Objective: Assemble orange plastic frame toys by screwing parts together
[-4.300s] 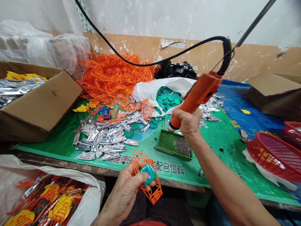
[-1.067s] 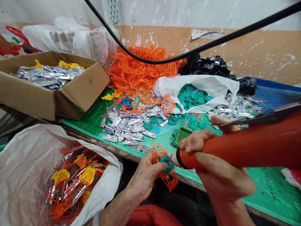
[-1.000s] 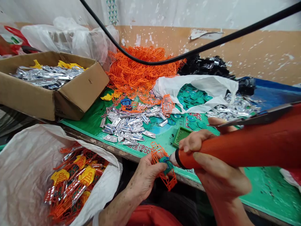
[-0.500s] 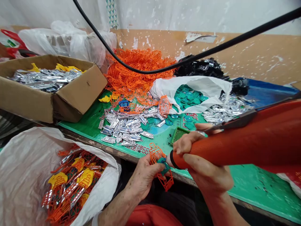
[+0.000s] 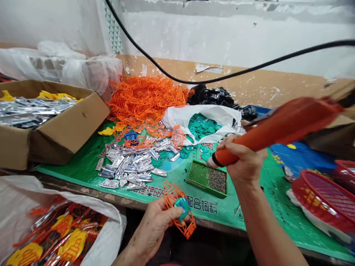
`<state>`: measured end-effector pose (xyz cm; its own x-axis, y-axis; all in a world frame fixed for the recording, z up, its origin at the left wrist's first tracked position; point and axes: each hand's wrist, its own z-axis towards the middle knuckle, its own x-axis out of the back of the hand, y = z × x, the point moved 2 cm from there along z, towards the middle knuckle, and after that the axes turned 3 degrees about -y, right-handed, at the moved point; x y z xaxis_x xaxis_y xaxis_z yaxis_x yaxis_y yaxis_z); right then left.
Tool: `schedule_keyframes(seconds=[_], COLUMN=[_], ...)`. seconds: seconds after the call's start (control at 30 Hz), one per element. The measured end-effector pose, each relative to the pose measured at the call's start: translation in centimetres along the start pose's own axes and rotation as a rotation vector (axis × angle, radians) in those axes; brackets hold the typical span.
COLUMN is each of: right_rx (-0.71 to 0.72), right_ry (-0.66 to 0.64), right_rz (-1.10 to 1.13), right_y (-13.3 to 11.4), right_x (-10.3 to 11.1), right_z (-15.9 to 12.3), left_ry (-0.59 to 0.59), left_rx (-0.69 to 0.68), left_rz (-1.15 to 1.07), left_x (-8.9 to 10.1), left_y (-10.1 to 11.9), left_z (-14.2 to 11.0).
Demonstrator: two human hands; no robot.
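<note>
1. Head view, live: left hand (image 5: 156,225) curled shut round a thin orange plastic lattice frame (image 5: 188,229), held over the bench edge, thumb pressing a teal plastic piece (image 5: 182,207) in its middle
2. Frame likely light, springy, fragile at thin struts; best gripped across several bars
3. Right hand (image 5: 244,159) closed tight on an orange corded hand tool (image 5: 277,129), nose near a green perforated tray (image 5: 197,176)

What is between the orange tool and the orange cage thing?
The head view shows a green perforated tray and part of the green printed mat between the orange tool and the orange plastic cage.
</note>
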<state>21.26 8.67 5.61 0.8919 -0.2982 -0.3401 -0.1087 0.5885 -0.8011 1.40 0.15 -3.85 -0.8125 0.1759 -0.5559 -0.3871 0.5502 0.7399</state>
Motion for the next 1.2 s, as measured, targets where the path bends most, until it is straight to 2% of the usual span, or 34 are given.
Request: schedule_keyframes(seconds=[0.2,0.4,0.57,0.87,1.2], right_rx=[-0.041,-0.048,-0.04,-0.04,-0.05], right_ry=[0.03,0.061,0.063,0.086,0.048], right_rz=[-0.136,-0.182,-0.174,-0.2,-0.206], right_y=[4.4,6.2,6.7,7.1,7.4], right_x=[1.0,1.2,1.2,1.1,1.3], right_z=[1.1,1.0,1.0,1.0,0.8], left_ry=[0.005,0.012,0.077,0.075,0.088], left_rx=[0.021,0.032,0.056,0.107,0.11], left_rz=[-0.009,-0.013,-0.054,-0.126,-0.139], left_x=[-0.1,0.1,0.2,0.6,0.8], left_y=[0.0,0.0,-0.1,-0.6,-0.7], left_z=[0.0,0.0,0.1,0.4,0.7])
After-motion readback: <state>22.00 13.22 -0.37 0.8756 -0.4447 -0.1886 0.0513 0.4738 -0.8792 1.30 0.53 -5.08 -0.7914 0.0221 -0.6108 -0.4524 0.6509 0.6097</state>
